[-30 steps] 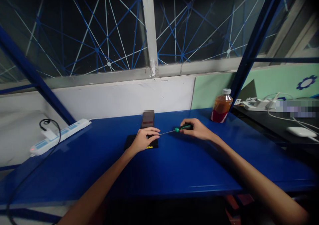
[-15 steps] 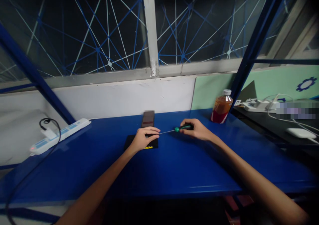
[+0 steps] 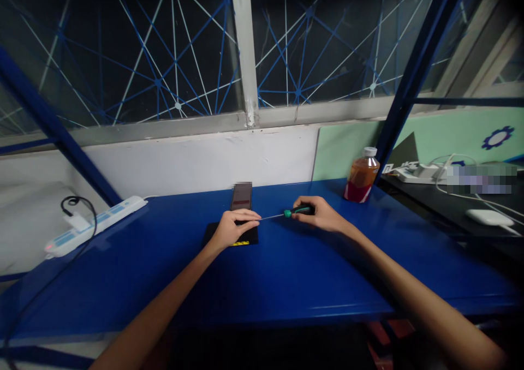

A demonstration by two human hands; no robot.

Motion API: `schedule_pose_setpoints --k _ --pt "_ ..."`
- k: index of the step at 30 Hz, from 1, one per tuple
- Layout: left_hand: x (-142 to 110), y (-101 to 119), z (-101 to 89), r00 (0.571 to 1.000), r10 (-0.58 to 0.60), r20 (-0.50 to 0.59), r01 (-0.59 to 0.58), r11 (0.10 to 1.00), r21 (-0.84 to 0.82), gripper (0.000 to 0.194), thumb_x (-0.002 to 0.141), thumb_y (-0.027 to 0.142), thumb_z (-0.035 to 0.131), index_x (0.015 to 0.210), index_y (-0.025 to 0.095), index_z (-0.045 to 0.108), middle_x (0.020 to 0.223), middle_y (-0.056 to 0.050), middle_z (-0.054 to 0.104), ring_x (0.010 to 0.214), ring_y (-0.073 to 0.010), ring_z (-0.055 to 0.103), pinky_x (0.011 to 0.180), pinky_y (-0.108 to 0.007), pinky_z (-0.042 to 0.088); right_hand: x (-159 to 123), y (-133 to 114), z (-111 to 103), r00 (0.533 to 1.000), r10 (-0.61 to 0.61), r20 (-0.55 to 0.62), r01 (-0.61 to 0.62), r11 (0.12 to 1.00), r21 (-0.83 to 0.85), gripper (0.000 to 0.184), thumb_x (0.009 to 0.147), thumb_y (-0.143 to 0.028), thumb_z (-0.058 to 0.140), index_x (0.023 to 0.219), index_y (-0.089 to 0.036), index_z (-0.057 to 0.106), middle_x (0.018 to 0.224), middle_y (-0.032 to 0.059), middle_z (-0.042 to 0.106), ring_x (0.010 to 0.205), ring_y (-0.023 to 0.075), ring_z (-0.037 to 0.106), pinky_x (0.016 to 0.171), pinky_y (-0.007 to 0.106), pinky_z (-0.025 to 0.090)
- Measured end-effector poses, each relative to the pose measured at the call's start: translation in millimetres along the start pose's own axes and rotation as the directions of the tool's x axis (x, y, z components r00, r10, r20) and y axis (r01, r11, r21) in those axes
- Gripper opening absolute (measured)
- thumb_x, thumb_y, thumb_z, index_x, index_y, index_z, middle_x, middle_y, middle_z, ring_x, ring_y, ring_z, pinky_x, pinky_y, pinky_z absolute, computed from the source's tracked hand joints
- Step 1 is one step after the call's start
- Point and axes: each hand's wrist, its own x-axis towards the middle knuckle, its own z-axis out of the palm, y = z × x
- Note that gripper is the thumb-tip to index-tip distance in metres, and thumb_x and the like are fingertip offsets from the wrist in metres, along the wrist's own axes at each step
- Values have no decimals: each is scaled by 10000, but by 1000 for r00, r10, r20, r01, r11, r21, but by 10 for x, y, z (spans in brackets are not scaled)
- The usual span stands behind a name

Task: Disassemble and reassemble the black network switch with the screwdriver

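Observation:
A screwdriver (image 3: 303, 210) with a green and black handle lies sideways in the air between my hands. Its handle is held in my right hand (image 3: 321, 214), fingers closed around it. The thin metal shaft points left, into the pinched fingertips of my left hand (image 3: 233, 228), which hide its tip. Under my left hand is a flat black item (image 3: 250, 238) with a yellow marking on its front edge; most of it is covered. Just behind that hand stands a dark rectangular object (image 3: 241, 196), its top blurred out.
The blue table (image 3: 286, 277) runs beneath a window. A white power strip (image 3: 98, 225) with a black cable lies at left. A bottle of amber drink (image 3: 362, 176) stands at back right. Beyond a blue post (image 3: 405, 102), a black surface holds a white charger (image 3: 489, 217) and cables.
My left fingertips have closed together around the shaft's end. The screwdriver and my right hand stay nearly the same; the whole view has shifted slightly.

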Motion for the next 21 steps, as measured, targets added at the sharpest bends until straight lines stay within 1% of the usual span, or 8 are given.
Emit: schedule_pose_setpoints --k 9,11,12,13,15,17,19,21 --pt "-13 -42 28 999 -14 43 13 999 45 222 869 353 608 856 187 755 916 -75 729 879 -217 670 849 -363 521 -1 14 -5 998 -57 -37 56 998 -42 183 744 -340 625 813 -171 615 645 -9 558 560 117 458 527 251 350" --pt "-8 -20 13 998 -9 62 3 995 100 240 866 379 607 929 194 746 981 -83 715 930 -224 654 870 -366 504 1 24 0 998 -59 -36 58 997 -45 184 746 -345 624 806 -171 616 632 -16 549 551 114 450 526 250 347" --pt "-7 -5 -6 997 -7 76 -3 990 142 269 853 398 620 1010 207 726 1042 -84 699 979 -231 637 897 -372 487 2 29 0 997 -62 -38 60 997 -43 184 744 -346 625 803 -171 617 635 -16 551 555 115 451 528 250 348" --pt "-8 11 -33 996 -8 92 -9 982 191 347 828 423 645 1113 229 684 1114 -81 674 1036 -240 612 929 -382 463 3 34 -3 997 -65 -41 64 997 -41 181 742 -343 625 799 -171 618 643 -14 557 564 117 455 533 250 350" --pt "-10 38 -106 989 -32 142 -12 954 300 631 756 483 701 1325 288 512 1229 -66 614 1148 -260 539 997 -416 396 6 47 -14 996 -69 -48 67 997 -44 169 740 -331 624 795 -172 619 656 -9 568 580 122 463 540 253 354" --pt "-15 48 -185 975 -84 205 -6 916 401 872 677 545 737 1425 326 346 1291 -60 568 1207 -290 479 1023 -456 343 10 66 -28 997 -67 -48 64 996 -55 157 741 -320 622 799 -173 619 650 -7 569 579 124 464 537 255 352" --pt "-18 37 -246 956 -127 265 -15 880 474 973 630 588 745 1449 335 286 1304 -65 556 1222 -319 447 1023 -485 311 14 88 -37 997 -63 -42 60 996 -67 152 746 -315 621 803 -174 619 638 -10 559 567 122 457 529 255 345" --pt "-21 15 -274 938 -161 307 -20 858 513 976 622 612 732 1448 332 293 1283 -73 569 1196 -337 458 1006 -500 306 18 107 -38 997 -61 -37 58 995 -77 150 746 -312 624 804 -174 620 633 -13 548 559 118 449 521 253 339"
